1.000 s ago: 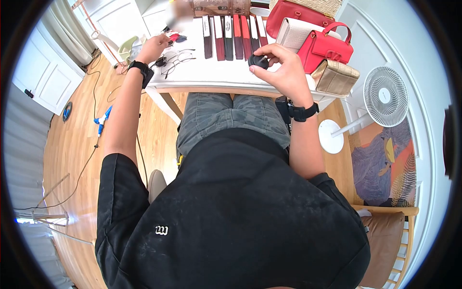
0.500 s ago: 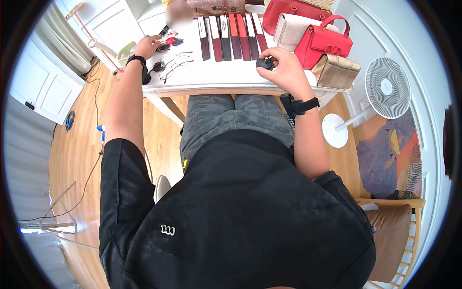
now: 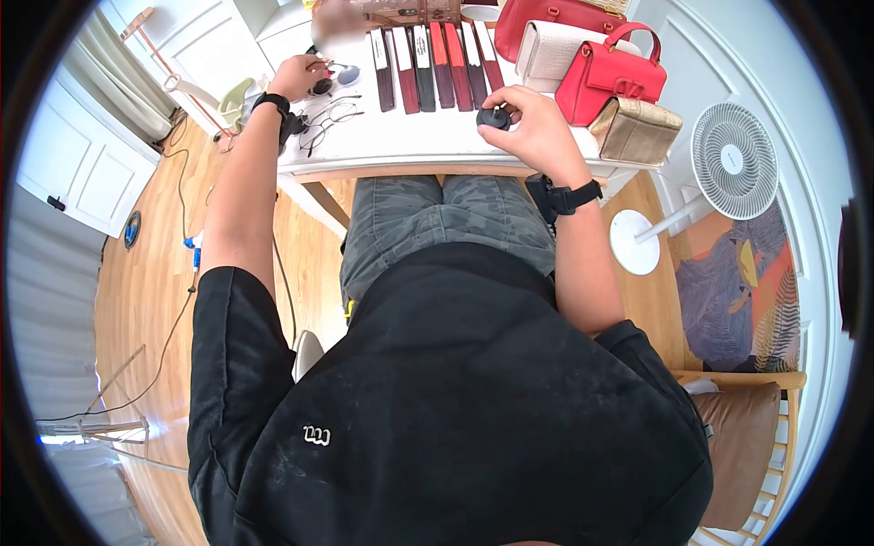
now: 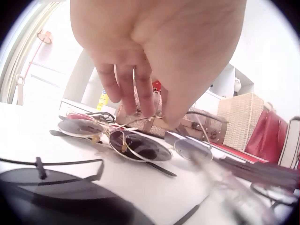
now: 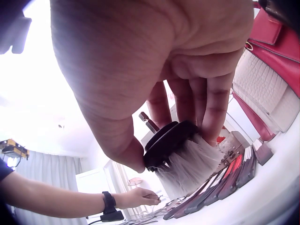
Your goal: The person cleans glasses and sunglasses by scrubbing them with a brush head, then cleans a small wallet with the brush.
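My left hand (image 3: pixel 296 77) is over the left side of the white table, thumb and fingertips pinching a thin metal arm of a pair of round sunglasses (image 4: pixel 140 146). Part of that frame is hidden behind the fingers. Grey and dark round lenses overlap below the fingertips in the left wrist view. A pair of clear-lensed eyeglasses (image 3: pixel 332 116) lies nearer the table's front edge. Above the front of the table, my right hand (image 3: pixel 539 127) grips a round drill brush (image 5: pixel 171 145) by its black base. Its pale bristles point down and its metal hex shank points up.
Several long, narrow boxes (image 3: pixel 443 68) in red, white and dark tones lie side by side mid-table. Handbags stand at the right, including a red one (image 3: pixel 619 82) and a gold clutch (image 3: pixel 637 135). A brown trunk (image 3: pixel 414 11) is at the back; a white fan (image 3: pixel 731 159) stands beside the table.
My left hand has shifted slightly away and to the right, and the sunglasses at its fingertips now show a grey lens turned up. The right hand stays nearly in place with the drill brush.
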The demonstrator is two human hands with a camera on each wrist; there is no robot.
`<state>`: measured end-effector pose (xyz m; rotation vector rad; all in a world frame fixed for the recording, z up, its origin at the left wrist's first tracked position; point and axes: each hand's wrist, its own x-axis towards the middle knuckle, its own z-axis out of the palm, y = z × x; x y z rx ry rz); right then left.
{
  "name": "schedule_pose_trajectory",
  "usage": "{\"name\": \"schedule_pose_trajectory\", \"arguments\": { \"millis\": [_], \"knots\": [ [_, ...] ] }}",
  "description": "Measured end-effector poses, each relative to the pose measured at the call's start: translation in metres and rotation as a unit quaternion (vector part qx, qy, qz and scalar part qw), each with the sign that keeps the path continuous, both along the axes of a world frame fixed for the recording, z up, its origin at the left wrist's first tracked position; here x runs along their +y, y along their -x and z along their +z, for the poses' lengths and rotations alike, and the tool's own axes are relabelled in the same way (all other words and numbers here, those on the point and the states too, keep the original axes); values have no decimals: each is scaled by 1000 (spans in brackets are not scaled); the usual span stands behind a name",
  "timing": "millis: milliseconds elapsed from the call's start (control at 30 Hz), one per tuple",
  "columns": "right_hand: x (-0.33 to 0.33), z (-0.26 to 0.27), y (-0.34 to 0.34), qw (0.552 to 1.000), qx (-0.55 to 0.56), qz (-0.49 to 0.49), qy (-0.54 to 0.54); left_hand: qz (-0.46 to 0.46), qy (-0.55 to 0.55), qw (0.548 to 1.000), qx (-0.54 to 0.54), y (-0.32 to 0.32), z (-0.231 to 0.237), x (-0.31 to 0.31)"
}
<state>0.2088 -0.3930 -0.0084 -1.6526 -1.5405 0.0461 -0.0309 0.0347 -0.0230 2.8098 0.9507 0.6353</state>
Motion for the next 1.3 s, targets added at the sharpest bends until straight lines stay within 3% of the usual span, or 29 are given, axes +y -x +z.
{"name": "schedule_pose_trajectory", "arguments": {
  "millis": [67,133,200,333,400,500,733,1033,1167,1300],
  "knots": [
    [-1,2,2,1000,-2,-1,2,4,109,993,-40,-2,9,0],
    [0,2,3,1000,-5,-1,4,27,124,992,-27,-3,16,-7],
    [1,1,2,1000,-9,3,3,-31,132,986,-97,-3,12,1],
    [1,1,4,1000,8,11,-7,-24,126,984,-128,-6,11,10],
    [1,1,4,1000,7,9,-5,-58,240,943,-222,-10,11,10],
    [2,0,5,1000,4,8,2,-29,270,938,-218,-10,16,3],
    [3,-2,5,1000,8,13,3,-32,234,945,-224,-8,18,5],
    [3,-1,6,1000,15,15,7,13,35,985,-171,-11,42,-13],
    [3,-1,5,1000,20,19,8,36,74,979,-187,-9,33,3],
    [2,1,6,1000,23,16,11,77,135,939,-308,-6,21,12]
  ]
}}
